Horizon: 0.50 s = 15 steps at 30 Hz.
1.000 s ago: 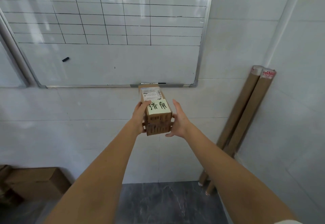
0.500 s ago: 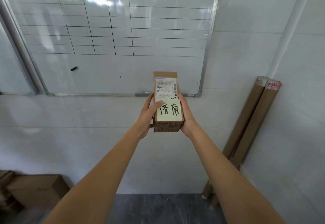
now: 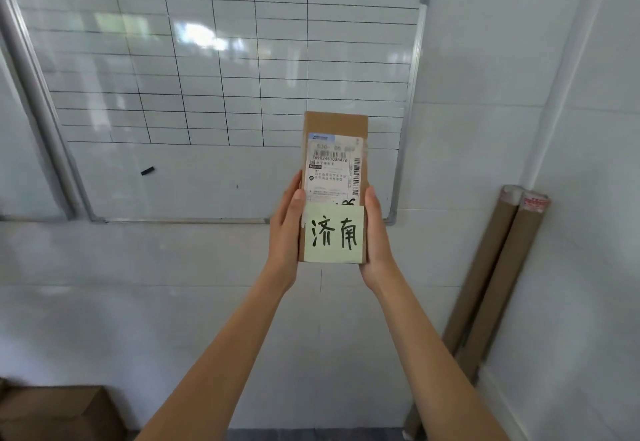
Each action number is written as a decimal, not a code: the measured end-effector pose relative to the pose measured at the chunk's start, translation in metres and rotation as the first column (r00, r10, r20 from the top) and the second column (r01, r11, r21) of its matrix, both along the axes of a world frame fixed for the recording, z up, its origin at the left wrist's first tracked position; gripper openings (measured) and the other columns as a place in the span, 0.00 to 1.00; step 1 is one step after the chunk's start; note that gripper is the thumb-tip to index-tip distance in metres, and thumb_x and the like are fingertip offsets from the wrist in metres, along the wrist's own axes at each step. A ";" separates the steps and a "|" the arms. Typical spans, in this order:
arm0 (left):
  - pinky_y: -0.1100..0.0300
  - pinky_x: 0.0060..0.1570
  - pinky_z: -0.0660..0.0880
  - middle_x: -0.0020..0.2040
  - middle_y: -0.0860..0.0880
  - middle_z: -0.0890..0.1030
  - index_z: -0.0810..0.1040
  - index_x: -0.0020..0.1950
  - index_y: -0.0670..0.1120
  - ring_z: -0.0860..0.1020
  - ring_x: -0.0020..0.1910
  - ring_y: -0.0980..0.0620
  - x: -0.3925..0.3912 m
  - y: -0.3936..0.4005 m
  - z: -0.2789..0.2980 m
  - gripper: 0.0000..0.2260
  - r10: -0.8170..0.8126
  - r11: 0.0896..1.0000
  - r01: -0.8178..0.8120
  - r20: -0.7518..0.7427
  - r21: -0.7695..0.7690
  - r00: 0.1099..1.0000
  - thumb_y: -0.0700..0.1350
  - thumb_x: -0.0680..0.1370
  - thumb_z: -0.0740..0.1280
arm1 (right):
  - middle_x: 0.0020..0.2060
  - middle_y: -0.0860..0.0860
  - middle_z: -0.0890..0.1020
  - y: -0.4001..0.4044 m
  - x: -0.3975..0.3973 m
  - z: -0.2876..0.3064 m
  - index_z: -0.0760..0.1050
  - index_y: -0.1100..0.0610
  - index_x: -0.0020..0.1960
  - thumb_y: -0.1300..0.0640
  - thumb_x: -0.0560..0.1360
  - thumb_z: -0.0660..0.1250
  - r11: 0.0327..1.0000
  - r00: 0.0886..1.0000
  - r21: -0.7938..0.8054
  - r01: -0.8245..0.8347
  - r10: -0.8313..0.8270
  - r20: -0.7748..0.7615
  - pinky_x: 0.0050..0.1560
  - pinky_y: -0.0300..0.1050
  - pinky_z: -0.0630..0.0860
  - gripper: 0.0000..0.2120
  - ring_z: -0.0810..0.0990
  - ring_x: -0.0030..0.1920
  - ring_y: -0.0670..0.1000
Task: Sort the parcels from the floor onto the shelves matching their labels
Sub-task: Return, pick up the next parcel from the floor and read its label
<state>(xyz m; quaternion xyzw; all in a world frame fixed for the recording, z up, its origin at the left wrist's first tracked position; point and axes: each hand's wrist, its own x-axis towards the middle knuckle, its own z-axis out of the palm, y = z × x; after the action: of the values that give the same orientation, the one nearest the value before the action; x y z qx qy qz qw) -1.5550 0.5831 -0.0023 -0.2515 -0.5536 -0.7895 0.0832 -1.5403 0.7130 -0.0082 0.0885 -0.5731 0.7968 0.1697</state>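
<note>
Gripping the upright parcel between them, the left hand at 9 o'clock and right hand at 3 o'clock clamp its sides before the whiteboard, near 2 cardboard tubes.

Ahead: the parcel, held upright between the left hand and right hand, stands before the whiteboard on the tiled wall, which closes the way forward.
3 o'clock: two cardboard tubes lean into the wall corner, touching each other and narrowing that side.
8 o'clock: a cardboard box sits low by the wall.
9 o'clock: a grey pipe runs down just beside the whiteboard frame.
6 o'clock: open room lies between and beneath the forearms, above a strip of dark floor.
</note>
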 end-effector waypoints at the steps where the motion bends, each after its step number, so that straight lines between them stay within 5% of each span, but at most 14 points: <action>1: 0.38 0.66 0.72 0.69 0.48 0.77 0.67 0.75 0.51 0.76 0.67 0.46 0.001 0.000 0.002 0.22 0.007 1.000 -0.006 -0.012 0.017 1.000 0.54 0.81 0.58 | 0.67 0.53 0.82 0.000 0.001 0.002 0.68 0.49 0.78 0.35 0.79 0.56 1.000 1.000 -0.002 0.003 -0.003 -0.016 0.58 0.50 0.83 0.32 0.83 0.65 0.55; 7: 0.38 0.66 0.71 0.68 0.46 0.77 0.69 0.73 0.48 0.76 0.67 0.45 0.007 0.000 0.008 0.26 0.045 0.995 -0.041 -0.038 0.090 0.998 0.55 0.77 0.63 | 0.67 0.54 0.81 0.000 0.003 0.007 0.67 0.51 0.78 0.36 0.80 0.55 1.000 0.997 -0.016 0.021 -0.022 -0.071 0.56 0.50 0.83 0.32 0.82 0.65 0.58; 15: 0.42 0.64 0.74 0.68 0.42 0.77 0.70 0.70 0.45 0.76 0.66 0.43 0.019 0.005 0.005 0.18 0.126 0.990 -0.120 -0.078 0.077 0.989 0.45 0.80 0.59 | 0.69 0.58 0.80 0.002 0.001 -0.003 0.69 0.54 0.77 0.37 0.81 0.56 0.996 0.997 -0.045 0.075 -0.076 -0.026 0.64 0.58 0.78 0.31 0.77 0.69 0.64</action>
<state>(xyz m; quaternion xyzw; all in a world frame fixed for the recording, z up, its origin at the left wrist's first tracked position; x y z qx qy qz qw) -1.5363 0.5878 0.0028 -0.2463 -0.5351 -0.7914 0.1635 -1.5397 0.7150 -0.0108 0.0740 -0.5558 0.8011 0.2096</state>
